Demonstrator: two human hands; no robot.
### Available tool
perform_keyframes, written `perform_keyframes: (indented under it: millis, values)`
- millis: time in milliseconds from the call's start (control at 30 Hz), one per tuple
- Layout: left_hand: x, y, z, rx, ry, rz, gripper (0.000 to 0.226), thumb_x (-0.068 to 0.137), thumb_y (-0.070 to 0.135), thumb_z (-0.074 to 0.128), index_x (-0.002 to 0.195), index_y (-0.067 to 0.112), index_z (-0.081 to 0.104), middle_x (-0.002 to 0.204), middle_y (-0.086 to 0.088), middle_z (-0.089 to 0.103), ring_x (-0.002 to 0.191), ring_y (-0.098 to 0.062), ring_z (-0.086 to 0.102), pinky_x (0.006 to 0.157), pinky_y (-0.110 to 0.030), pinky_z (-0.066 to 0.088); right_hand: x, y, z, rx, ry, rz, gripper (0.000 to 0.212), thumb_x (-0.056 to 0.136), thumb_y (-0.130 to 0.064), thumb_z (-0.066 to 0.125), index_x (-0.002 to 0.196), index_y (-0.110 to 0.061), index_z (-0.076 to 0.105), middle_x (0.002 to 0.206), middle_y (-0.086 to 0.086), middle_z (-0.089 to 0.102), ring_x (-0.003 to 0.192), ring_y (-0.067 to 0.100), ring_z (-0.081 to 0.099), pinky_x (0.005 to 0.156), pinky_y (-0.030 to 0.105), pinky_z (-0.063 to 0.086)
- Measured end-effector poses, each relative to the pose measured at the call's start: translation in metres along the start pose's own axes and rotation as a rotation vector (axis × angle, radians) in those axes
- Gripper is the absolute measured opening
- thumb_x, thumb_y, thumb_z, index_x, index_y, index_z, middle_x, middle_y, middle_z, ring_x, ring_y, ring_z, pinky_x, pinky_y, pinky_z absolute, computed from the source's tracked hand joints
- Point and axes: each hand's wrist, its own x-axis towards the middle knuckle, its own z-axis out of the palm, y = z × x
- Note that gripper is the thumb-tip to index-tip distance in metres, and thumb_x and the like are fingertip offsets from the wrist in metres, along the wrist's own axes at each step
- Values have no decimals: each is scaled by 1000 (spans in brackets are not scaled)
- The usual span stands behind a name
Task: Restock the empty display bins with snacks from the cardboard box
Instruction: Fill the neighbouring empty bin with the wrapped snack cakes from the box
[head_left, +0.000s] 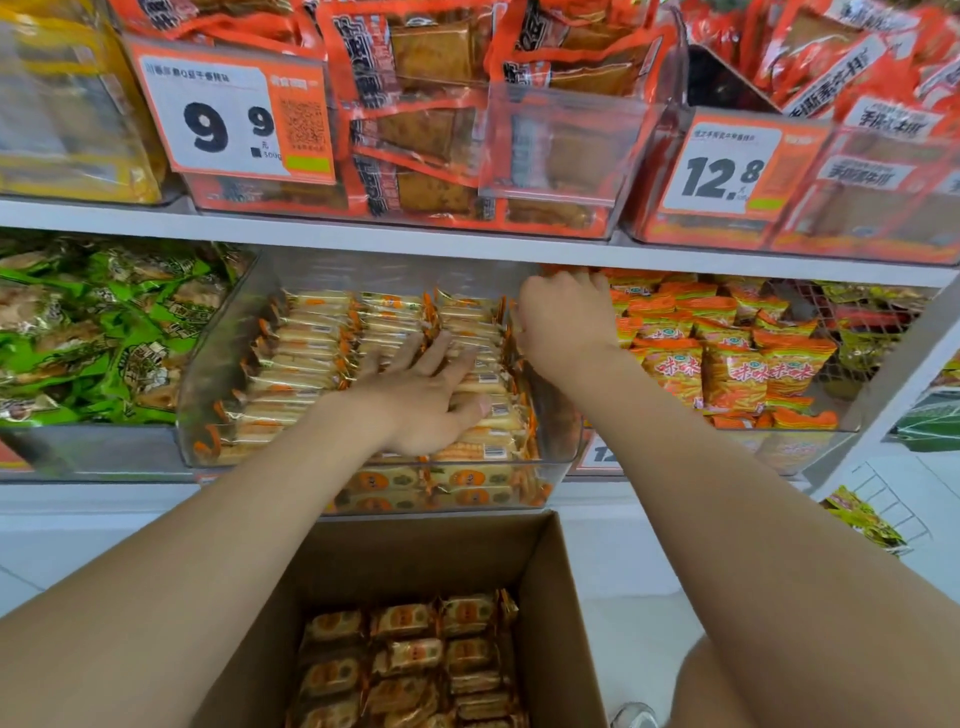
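Observation:
A clear plastic display bin (208, 364) on the lower shelf holds rows of pale snack packs (317, 358) with orange ends. My left hand (421, 400) lies flat on the packs with fingers spread. My right hand (563, 322) is at the bin's back right corner, fingers curled over the bin's right wall; what they hold is hidden. Below, an open cardboard box (550, 582) contains several of the same snack packs (410, 660) in its bottom.
Neighbouring bins hold green packs (93, 332) on the left and orange-yellow packs (727, 364) on the right. The upper shelf (363, 236) carries red-orange bags and price tags (234, 114). A wire rack (883, 499) stands at the right, over white floor.

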Motion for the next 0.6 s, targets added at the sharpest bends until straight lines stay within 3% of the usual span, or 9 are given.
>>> perform_keyframes:
  millis: [133,200,267,367,467,533,600]
  values:
    - [-3,-2,4,-44,69,30,78,99,80,14,165,45,-7,173,10,-22,160,-25,-21,125,-60,-9,9,-12,9,-181,-100,-45,33,97,-23,61,130,-21,68,141,13,57,138,38,42,113,49,30]
    - [-11,-3,5,-56,172,60,75,102,74,21,167,39,6,176,3,-7,162,-30,-7,129,-60,0,4,-11,8,-216,-124,-103,34,98,-23,57,131,-23,66,142,11,54,138,37,40,111,49,29]
    - [-24,-2,4,-39,269,66,70,106,65,28,165,29,23,174,-6,16,159,-36,18,128,-58,19,-10,-6,-4,-190,-96,-153,28,95,-17,59,121,-21,67,133,12,60,132,38,44,105,48,33]
    - [-60,7,0,9,434,74,49,106,50,42,145,22,50,142,-6,51,130,-33,54,108,-50,49,-41,7,-19,66,33,-229,3,91,-15,60,90,-16,63,102,11,67,108,35,58,86,41,45]
    - [-109,27,5,-4,603,115,14,98,38,52,105,27,57,102,4,54,95,-20,59,77,-41,55,-91,12,-39,485,8,-300,14,89,-21,58,83,-21,70,77,-3,69,73,19,66,67,33,55]
    - [-138,38,15,-94,526,84,11,92,37,54,85,30,50,81,9,55,73,-13,56,59,-35,49,-130,7,-51,655,-106,-335,12,91,-21,63,83,-25,71,70,-8,69,62,9,64,63,22,51]
    - [-157,46,36,-170,271,50,16,92,37,55,80,29,48,74,6,56,68,-14,55,56,-34,48,-166,-4,-47,729,-239,-370,11,91,-22,64,82,-26,70,67,-9,67,61,9,62,61,17,46]
